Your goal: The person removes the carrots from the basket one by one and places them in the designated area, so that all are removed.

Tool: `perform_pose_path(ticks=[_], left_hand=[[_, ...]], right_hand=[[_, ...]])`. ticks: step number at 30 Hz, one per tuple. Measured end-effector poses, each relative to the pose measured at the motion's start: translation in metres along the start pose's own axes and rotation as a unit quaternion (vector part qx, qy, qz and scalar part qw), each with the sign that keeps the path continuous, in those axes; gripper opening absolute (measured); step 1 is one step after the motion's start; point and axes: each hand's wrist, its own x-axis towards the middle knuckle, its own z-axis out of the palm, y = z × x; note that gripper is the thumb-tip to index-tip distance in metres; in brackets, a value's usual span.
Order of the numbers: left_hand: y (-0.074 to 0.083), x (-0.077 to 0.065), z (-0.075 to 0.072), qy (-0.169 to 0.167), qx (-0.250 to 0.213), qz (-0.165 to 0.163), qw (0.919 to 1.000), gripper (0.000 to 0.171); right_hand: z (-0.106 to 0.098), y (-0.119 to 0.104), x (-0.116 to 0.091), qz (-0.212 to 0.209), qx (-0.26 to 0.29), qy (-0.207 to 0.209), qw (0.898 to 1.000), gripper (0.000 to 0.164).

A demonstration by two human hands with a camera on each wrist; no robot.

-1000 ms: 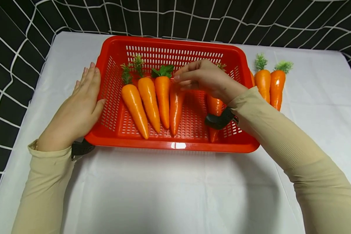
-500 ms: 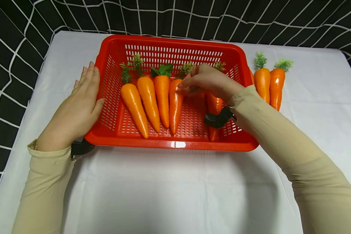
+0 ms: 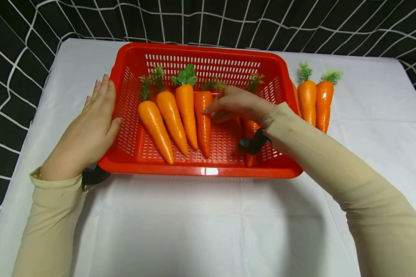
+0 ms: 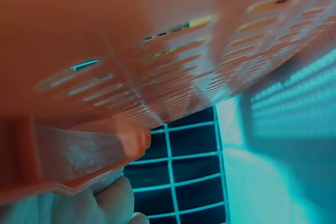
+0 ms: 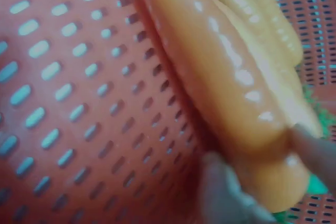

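Note:
Inside a red perforated plastic basket (image 3: 208, 172), my right hand (image 3: 240, 104) pinches the upper part of an orange carrot (image 3: 203, 134). The right wrist view has fingers on both sides of this carrot (image 5: 226, 77) near its thick end. Three more carrots lie side by side to its left, the nearest being a carrot with broad green leaves (image 3: 186, 111). My left hand (image 3: 86, 127) rests along the basket's left rim with fingers straight. From the left wrist, its fingertips (image 4: 115, 200) show below the basket's rim. Another carrot (image 3: 250, 130) lies partly hidden under my right wrist.
On the white cloth (image 3: 180, 227) right of the basket lie several carrots, including a carrot with a light green tuft (image 3: 324, 104). The basket floor between the pinched carrot and the rightmost one is bare. A black, white-lined backdrop (image 3: 211, 23) stands behind.
My right hand has come down onto the carrot and taken hold of it. That carrot has turned slightly, and the leafy one beside it has shifted left and up. My left hand stays at the rim.

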Motion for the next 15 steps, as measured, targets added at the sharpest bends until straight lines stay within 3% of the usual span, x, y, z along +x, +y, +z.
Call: perform_pose_path(ticks=[6,10,15], left_hand=[[0.0,-0.001,0.0,0.0,0.0,0.001,1.0,0.066],[0.0,0.0,0.0,0.0,0.0,0.0,1.0,0.066],[-0.001,0.0,0.001,0.002,-0.001,-0.001,1.0,0.066]], right_hand=[[0.007,0.0,0.005,-0.015,0.044,-0.03,0.998,0.017],[0.01,0.001,0.006,-0.029,0.032,-0.049,0.998,0.016],[0.013,0.001,0.006,-0.038,0.018,-0.065,0.997,0.03]])
